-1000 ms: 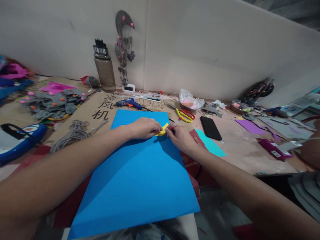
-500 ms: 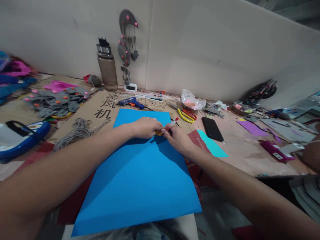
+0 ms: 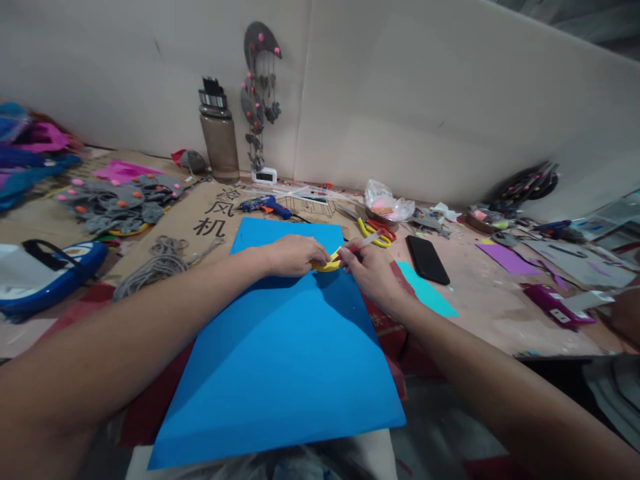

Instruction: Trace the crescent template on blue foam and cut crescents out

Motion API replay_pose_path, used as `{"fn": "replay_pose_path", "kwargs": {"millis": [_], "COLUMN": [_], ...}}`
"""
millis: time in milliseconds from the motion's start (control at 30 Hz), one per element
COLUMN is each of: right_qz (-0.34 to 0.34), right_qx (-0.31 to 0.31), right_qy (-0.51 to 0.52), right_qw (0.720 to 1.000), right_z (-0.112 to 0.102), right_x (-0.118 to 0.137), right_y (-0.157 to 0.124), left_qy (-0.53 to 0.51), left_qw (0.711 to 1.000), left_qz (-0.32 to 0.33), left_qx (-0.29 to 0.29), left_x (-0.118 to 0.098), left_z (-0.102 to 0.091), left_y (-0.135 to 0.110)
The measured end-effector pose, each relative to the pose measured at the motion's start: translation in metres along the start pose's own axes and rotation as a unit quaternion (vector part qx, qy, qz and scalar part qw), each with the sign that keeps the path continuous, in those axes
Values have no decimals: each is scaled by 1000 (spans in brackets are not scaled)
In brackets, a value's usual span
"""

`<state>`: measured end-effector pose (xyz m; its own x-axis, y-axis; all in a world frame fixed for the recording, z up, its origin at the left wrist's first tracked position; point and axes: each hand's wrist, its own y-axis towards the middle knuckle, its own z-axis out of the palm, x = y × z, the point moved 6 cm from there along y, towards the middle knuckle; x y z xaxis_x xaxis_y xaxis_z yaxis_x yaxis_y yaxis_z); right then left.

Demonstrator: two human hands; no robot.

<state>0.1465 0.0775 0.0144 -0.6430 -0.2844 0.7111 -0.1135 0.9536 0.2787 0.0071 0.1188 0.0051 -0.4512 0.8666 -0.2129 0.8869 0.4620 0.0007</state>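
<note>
A large blue sheet [image 3: 280,360] of felt or card lies before me and hangs over the table's front edge. My left hand [image 3: 297,255] is closed, its fingertips pressing a small curved yellow piece [image 3: 327,267] onto the upper part of the sheet. Between the fingers of my right hand [image 3: 370,270] is a slim pen [image 3: 369,238] with a pale see-through barrel and a red end. That hand sits just right of the yellow piece; the pen's tip is hidden by the fingers.
Yellow-and-red scissors [image 3: 375,233], a black phone [image 3: 427,259] and a turquoise sheet [image 3: 427,297] lie to the right. Behind are a blue glue gun [image 3: 267,205] and a tall bottle [image 3: 220,143]. Grey cord [image 3: 160,267] is bundled at left. A purple glue gun-like tool [image 3: 555,305] lies far right.
My right hand has shifted right, away from the left fingertips, and the pen leans lower. More of the yellow piece shows. My left hand stays nearly in place.
</note>
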Motion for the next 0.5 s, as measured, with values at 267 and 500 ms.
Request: {"fn": "replay_pose_path", "kwargs": {"millis": [267, 500], "right_qz": [-28, -28], "right_qx": [-18, 17], "right_qy": [94, 57], "right_qw": [995, 998], "right_z": [-9, -4], "right_x": [-15, -20], "right_y": [-1, 6], "left_qy": [18, 34], "left_qw": [1000, 999], "left_qz": [-2, -7], "left_qx": [-1, -2], "left_x": [-4, -8], "left_z": [-2, -4], "left_y": [1, 1]}}
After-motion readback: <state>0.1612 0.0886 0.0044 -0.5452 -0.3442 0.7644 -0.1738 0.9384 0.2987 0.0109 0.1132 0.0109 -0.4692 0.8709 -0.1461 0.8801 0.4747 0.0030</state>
